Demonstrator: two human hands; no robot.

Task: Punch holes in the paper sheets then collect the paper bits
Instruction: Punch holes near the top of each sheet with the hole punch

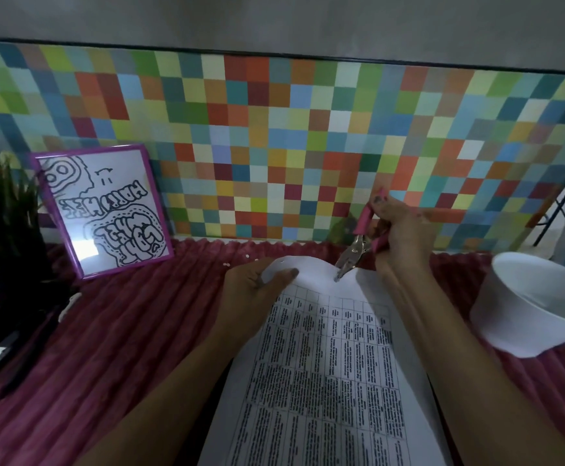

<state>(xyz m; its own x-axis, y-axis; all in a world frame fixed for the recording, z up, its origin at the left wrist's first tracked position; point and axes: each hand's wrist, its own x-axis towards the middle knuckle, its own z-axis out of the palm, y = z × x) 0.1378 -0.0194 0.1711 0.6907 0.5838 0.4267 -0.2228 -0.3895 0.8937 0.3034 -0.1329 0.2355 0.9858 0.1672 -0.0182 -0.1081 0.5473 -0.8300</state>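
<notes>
Punching step in hand. My right grip (398, 230) is closed round the pink-handled metal hole-punch pliers (358, 243), whose nose is set on the far edge of the white printed paper sheet (325, 364). My left grip (251, 290) pinches that edge beside the nose. Next, I judge: squeeze through, then shift along. Small white paper bits (227, 264) lie just beyond my left grip, uncollected.

Purple-framed drawing (103, 210) against the checkered wall (308, 129); dark plant (2, 203) beside it; maroon ribbed cloth (123, 331) beneath

You face a wall panel of small multicoloured squares (274, 129) under plain grey wall (274, 18); a ribbed magenta cloth (123, 314) covers your desk, and the light is dim.
</notes>
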